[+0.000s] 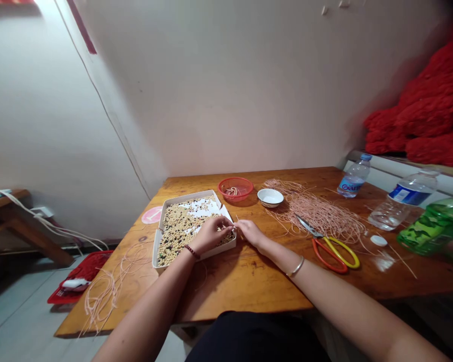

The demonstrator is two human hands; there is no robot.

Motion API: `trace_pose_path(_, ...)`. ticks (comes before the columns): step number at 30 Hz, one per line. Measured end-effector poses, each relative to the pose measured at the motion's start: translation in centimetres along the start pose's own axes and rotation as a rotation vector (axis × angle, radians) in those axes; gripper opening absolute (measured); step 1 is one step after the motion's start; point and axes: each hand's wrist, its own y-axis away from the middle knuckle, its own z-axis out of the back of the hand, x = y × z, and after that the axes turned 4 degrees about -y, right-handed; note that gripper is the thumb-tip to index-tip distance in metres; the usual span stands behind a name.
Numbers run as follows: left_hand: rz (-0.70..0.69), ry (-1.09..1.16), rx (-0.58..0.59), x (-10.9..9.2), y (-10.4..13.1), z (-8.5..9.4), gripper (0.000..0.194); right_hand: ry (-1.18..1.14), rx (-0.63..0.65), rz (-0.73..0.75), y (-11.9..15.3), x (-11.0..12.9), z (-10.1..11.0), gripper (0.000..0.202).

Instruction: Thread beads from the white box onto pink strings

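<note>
Over the right side of a shallow white box (166,201) my left hand (212,232) is closed in a pinch, the fingertips close to those of my right hand. What it holds is too small to make out. My right hand (250,232), just beyond the box's right edge, pinches what looks like a thin pinkish cord (237,218), its end barely visible. Loose beads (173,221), mostly cream with some dark ones, cover much of the box's floor. White paper shows between them.
A red mesh basket (236,190) holding cord pieces and a small white bowl (271,197) stand behind. To the right lie tangled pink cords (324,216), scissors (330,246), a white cap (378,241) and several bottles (402,198). More cords (109,286) hang at the left edge.
</note>
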Motion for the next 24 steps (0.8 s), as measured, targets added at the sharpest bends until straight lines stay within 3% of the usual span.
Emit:
trace_pose_path(5,-0.014,-0.044,-0.056,-1.0,0.1,0.2,0.017,-0.040,0.100,-0.033,0.1,0.1,0.2,0.027)
trace_pose_path(11,0.085,-0.249,-0.022,0.0,0.4,0.7,0.022,0.017,-0.007,-0.039,0.3,0.1,0.2,0.023)
trace_pose_path(14,0.095,-0.354,0.056,0.7,0.6,1.1,0.021,0.033,-0.044,-0.039,0.3,0.0,0.2,0.022)
trace_pose_path(19,0.096,-0.363,0.176,0.9,0.8,1.2,0.019,0.023,-0.016,-0.032,0.1,-0.2,0.1,0.019)
trace_pose_path(24,0.095,-0.335,0.149,0.4,0.8,1.2,0.016,0.023,-0.033,-0.013,0.2,0.1,0.1,0.016)
